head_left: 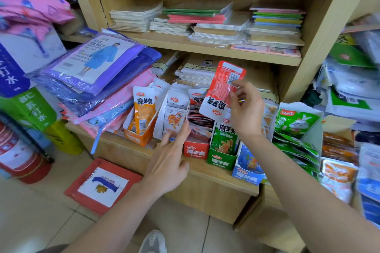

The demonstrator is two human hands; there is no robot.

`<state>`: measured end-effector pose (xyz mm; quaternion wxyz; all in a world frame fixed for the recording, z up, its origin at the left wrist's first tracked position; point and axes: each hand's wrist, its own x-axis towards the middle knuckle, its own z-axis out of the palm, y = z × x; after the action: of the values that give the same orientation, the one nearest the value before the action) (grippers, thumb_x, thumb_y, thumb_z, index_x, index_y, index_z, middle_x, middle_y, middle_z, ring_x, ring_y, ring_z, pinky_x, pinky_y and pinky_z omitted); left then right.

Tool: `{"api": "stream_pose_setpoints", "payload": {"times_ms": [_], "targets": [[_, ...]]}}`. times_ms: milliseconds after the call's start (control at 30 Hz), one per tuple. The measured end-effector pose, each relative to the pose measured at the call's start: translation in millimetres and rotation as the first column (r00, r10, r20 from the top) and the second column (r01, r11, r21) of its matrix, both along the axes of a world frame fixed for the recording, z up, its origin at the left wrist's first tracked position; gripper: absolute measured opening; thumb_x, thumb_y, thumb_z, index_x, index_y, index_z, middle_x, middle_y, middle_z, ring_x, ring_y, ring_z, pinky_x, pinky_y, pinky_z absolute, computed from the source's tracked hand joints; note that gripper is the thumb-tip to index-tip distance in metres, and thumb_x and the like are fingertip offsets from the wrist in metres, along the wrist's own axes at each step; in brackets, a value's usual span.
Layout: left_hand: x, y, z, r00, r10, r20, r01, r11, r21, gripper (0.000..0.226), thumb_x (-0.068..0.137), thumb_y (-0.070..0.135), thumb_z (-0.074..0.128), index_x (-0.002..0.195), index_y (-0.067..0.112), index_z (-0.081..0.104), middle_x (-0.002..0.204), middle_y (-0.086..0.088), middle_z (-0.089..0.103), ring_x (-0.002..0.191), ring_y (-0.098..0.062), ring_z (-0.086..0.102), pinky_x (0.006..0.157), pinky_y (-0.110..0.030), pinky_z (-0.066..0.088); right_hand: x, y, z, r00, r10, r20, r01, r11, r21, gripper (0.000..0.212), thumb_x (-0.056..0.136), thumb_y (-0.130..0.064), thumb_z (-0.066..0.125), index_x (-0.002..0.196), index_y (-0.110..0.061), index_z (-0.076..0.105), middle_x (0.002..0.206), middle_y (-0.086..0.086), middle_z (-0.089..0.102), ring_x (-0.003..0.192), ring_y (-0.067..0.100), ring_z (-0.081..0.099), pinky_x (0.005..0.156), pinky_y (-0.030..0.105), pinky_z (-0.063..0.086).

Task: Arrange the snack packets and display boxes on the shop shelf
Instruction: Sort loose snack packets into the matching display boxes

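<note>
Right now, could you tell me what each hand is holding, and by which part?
The right hand pinches a red packet by its side edge; the left hand holds nothing.

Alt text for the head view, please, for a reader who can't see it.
The right hand pinches a red-and-white snack packet, upside down, above a row of snack display boxes on a wooden shelf. The left hand, fingers straight, reaches toward the red display box. Stacked notebooks fill the shelves behind.
</note>
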<state>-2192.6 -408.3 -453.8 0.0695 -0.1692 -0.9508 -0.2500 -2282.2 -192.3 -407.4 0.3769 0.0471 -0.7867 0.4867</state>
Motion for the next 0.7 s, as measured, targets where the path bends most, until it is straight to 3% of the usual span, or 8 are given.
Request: {"api": "stream_pose_setpoints", "payload": {"times_ms": [100, 200, 267, 367, 433, 500, 600, 700], "targets": [[-7.7, 5.0, 3.7, 1.000, -0.020, 0.002, 0.020, 0.999, -0.025, 0.114, 0.087, 0.010, 0.060, 0.147, 0.048, -0.030, 0.158, 0.023, 0.033, 0.142, -0.015, 0.021, 0.112, -0.040, 0.034, 1.8, 3.5, -0.8, 1.000, 0.007, -0.004, -0.007, 1.000, 0.029, 0.024, 0.094, 0.001, 0.057, 0.109, -0.014, 0.066, 0.087, 0.001, 0.055, 0.075, 0.013, 0.055, 0.063, 0.036, 0.051], [-16.7, 9.3, 8.9, 1.000, -0.002, 0.005, 0.002, 1.000, -0.012, 0.102, 0.090, 0.011, 0.059, 0.155, 0.043, -0.014, 0.154, 0.022, 0.041, 0.134, -0.011, 0.024, 0.109, -0.036, 0.020, 6.2, 8.4, 2.3, 1.000, 0.017, 0.006, -0.018, 0.999, 0.043, 0.023, 0.094, 0.002, 0.057, 0.108, -0.014, 0.067, 0.090, 0.000, 0.054, 0.078, 0.004, 0.053, 0.066, 0.029, 0.050], [-25.8, 9.3, 13.5, 0.997, 0.026, -0.071, -0.023, 0.999, 0.040, 0.087, 0.093, 0.018, 0.062, 0.159, 0.038, 0.009, 0.143, 0.019, 0.055, 0.127, -0.012, 0.034, 0.108, -0.038, 0.027, 9.4, 12.2, 4.2, 1.000, 0.021, 0.011, -0.022, 0.998, 0.052, 0.023, 0.094, 0.002, 0.058, 0.106, -0.016, 0.066, 0.090, -0.001, 0.052, 0.078, 0.001, 0.052, 0.066, 0.023, 0.047], [-42.3, 9.6, 15.7, 0.982, 0.068, -0.174, -0.041, 0.987, 0.152, 0.068, 0.091, 0.027, 0.071, 0.152, 0.031, 0.041, 0.123, 0.020, 0.066, 0.112, -0.012, 0.054, 0.103, -0.041, 0.043, 14.1, 17.7, 7.2, 0.999, 0.031, 0.039, -0.033, 0.998, 0.049, 0.025, 0.094, 0.001, 0.059, 0.102, -0.022, 0.062, 0.089, 0.002, 0.054, 0.079, 0.007, 0.053, 0.064, 0.026, 0.049], [-51.8, 11.9, 16.6, 0.981, 0.083, -0.173, -0.045, 0.976, 0.213, 0.056, 0.088, 0.030, 0.076, 0.141, 0.030, 0.055, 0.109, 0.020, 0.070, 0.106, -0.010, 0.061, 0.100, -0.039, 0.048, 17.4, 20.7, 9.0, 0.996, 0.063, 0.066, -0.064, 0.998, 0.016, 0.024, 0.094, 0.002, 0.058, 0.102, -0.020, 0.061, 0.088, 0.005, 0.055, 0.079, 0.015, 0.056, 0.064, 0.026, 0.051], [-61.1, 16.0, 17.3, 0.969, 0.128, -0.212, -0.068, 0.961, 0.268, 0.033, 0.085, 0.031, 0.079, 0.117, 0.028, 0.071, 0.094, 0.017, 0.072, 0.095, -0.009, 0.064, 0.087, -0.039, 0.056, 19.2, 23.0, 8.6, 0.992, 0.084, 0.094, -0.085, 0.996, 0.006, 0.021, 0.095, 0.002, 0.058, 0.107, -0.015, 0.062, 0.089, 0.001, 0.055, 0.079, 0.022, 0.061, 0.065, 0.031, 0.056], [-75.3, 23.3, 18.7, 0.939, 0.227, -0.256, -0.143, 0.940, 0.310, 0.013, 0.081, 0.038, 0.081, 0.089, 0.028, 0.077, 0.081, 0.013, 0.071, 0.079, -0.005, 0.065, 0.066, -0.035, 0.056, 20.2, 28.0, 6.5, 0.986, 0.076, 0.147, -0.078, 0.997, 0.008, 0.026, 0.094, 0.000, 0.059, 0.115, -0.016, 0.062, 0.094, -0.009, 0.056, 0.077, 0.018, 0.064, 0.067, 0.036, 0.058], [-88.4, 29.2, 14.7, 0.932, 0.289, -0.217, -0.194, 0.908, 0.372, 0.016, 0.080, 0.042, 0.081, 0.088, 0.028, 0.077, 0.081, 0.011, 0.073, 0.076, -0.005, 0.066, 0.065, -0.034, 0.058, 23.5, 34.7, 8.2, 0.985, 0.078, 0.157, -0.078, 0.997, -0.008, 0.030, 0.093, 0.001, 0.060, 0.119, -0.016, 0.062, 0.095, -0.012, 0.057, 0.074, 0.016, 0.064, 0.063, 0.023, 0.053]]}}
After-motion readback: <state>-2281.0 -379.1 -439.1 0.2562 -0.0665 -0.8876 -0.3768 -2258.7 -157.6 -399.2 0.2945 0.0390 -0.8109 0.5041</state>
